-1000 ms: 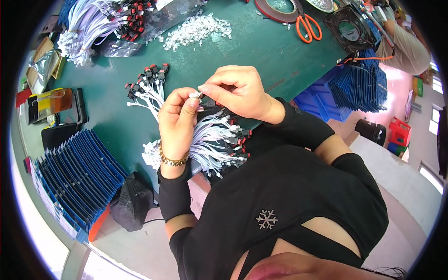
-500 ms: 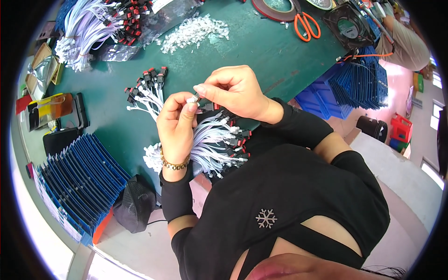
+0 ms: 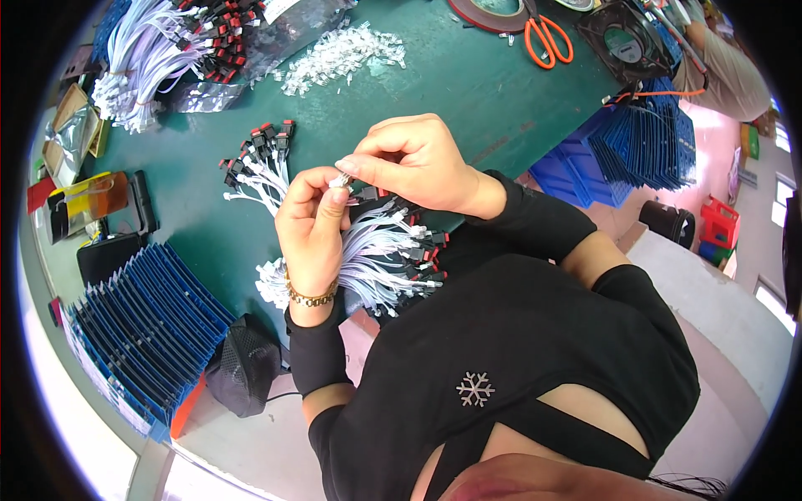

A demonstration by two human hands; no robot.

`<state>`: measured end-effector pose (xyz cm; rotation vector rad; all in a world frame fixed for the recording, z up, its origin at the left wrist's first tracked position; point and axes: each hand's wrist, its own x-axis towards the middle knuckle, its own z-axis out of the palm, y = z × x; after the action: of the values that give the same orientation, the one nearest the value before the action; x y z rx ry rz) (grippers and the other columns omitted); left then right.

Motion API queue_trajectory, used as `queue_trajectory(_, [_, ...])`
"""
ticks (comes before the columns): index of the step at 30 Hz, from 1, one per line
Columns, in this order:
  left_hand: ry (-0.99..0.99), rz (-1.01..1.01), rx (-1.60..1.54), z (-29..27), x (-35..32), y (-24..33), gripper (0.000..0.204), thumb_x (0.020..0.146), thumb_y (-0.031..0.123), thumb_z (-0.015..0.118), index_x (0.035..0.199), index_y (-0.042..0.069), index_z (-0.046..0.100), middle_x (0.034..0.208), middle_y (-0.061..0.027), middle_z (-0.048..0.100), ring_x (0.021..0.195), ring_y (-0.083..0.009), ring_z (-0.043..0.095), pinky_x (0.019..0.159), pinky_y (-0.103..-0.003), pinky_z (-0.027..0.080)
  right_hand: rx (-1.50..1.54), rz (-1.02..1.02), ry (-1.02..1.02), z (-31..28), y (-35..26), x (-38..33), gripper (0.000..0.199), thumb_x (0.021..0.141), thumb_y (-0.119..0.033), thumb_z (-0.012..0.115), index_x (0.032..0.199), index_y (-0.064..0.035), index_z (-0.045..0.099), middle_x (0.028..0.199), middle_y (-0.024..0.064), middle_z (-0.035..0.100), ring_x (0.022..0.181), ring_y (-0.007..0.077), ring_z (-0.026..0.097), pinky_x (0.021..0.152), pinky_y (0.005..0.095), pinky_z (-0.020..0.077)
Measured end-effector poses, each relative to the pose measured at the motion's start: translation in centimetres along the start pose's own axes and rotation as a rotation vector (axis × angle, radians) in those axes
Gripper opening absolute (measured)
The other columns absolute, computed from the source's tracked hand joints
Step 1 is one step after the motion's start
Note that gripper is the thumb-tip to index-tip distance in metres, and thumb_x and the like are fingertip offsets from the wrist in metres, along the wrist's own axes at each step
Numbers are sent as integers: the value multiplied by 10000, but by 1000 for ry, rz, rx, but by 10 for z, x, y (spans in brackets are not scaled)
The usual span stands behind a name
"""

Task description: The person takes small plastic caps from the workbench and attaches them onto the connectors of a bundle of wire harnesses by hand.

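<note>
Over the green table, my two hands meet at a small white plug connector [image 3: 341, 180]. My left hand [image 3: 311, 234] is closed, pinching the connector between thumb and fingertips. My right hand [image 3: 422, 163] is closed too, thumb and index finger pressed together at the connector's upper end; whatever they pinch is too small to make out. Beneath and beside my left wrist lies a bundle of white cables [image 3: 372, 259] with black-and-red connectors at one end and white plugs at the other. A smaller bunch of similar cables [image 3: 266, 177] rests just beyond my left hand.
On the table [image 3: 468, 100] are a heap of small clear plastic pieces [image 3: 347, 58], a big cable bundle [image 3: 150, 58], orange-handled scissors [image 3: 547, 42], a tape roll [image 3: 493, 15] and a black fan [image 3: 625, 46]. Blue racks [image 3: 146, 317] stand left, a blue crate [image 3: 576, 171] right. Another person's arm [image 3: 725, 75] shows far right.
Both hands have shifted very slightly left with the white connector. My right fingertips have come closer to its upper end. The cables and other things appear unmoved apart from a slight view shift.
</note>
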<state>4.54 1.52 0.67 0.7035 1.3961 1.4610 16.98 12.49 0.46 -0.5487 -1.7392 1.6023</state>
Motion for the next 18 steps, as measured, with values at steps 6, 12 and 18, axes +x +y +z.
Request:
queue_trajectory(6, [-13,16,-10,-1,0,0,100,873,95,575,932,18,555,756,36,516,556,-4,413,494,-136,325,39,2,-19,0,0,0,91,807,-46,636,768,33,655,644,48,588,507,61,533,431,192,384])
queue_trajectory(12, [-25,22,-2,0,-1,2,103,872,97,578,934,17,558,763,29,530,559,-7,426,496,-133,330,-15,-48,-27,-1,1,1,81,803,-48,638,772,24,660,644,46,586,505,65,529,434,196,386])
queue_trajectory(18, [-51,-14,5,0,-1,2,104,868,83,578,943,11,567,734,24,545,548,-11,443,496,-134,345,-110,-166,-77,-8,2,5,56,780,-57,656,764,-5,669,627,50,571,516,92,517,443,229,375])
